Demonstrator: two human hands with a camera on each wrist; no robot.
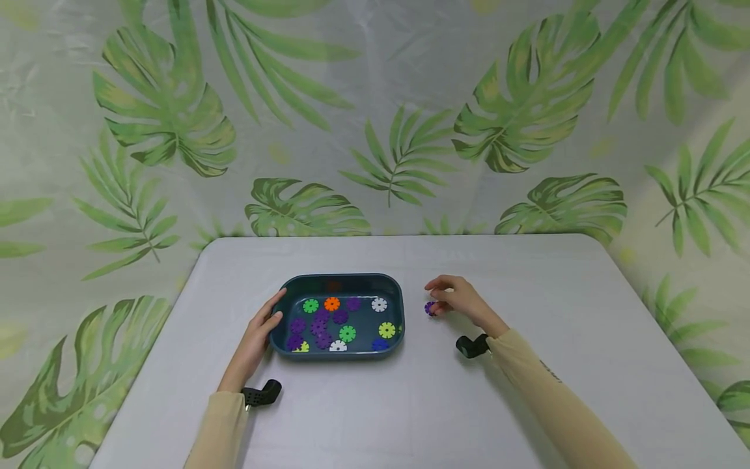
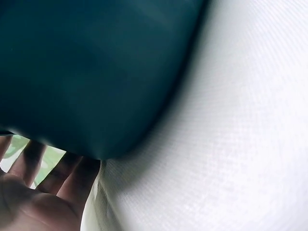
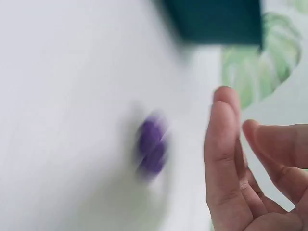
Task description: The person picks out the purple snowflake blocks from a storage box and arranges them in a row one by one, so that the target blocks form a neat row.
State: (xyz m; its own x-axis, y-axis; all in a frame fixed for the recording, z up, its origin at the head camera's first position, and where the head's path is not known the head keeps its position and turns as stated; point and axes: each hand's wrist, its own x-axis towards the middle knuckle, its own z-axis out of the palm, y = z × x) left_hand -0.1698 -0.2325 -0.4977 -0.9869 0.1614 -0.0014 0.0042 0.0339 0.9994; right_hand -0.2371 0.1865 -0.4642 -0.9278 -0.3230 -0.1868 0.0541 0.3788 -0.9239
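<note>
A dark teal tray (image 1: 336, 356) stands on the table with several notched plastic discs inside, among them an orange disc (image 1: 332, 303) and a white disc (image 1: 379, 305). My left hand (image 1: 256, 334) holds the tray's left end, thumb and fingertips at the rim; in the left wrist view its fingers (image 2: 72, 178) are partly hidden behind the tray wall. To the right of the tray, my right hand (image 1: 459, 301) hovers with loosely bent fingers beside a purple notched disc (image 1: 430, 309). The right wrist view shows that purple disc (image 3: 152, 145), blurred, apart from the fingers (image 3: 224, 159).
A white cloth covers the table (image 1: 375, 417). Behind it hangs a leaf-patterned curtain (image 1: 404, 98). Each wrist wears a black camera, one by the left sleeve (image 1: 263, 393) and another by the right sleeve (image 1: 472, 346).
</note>
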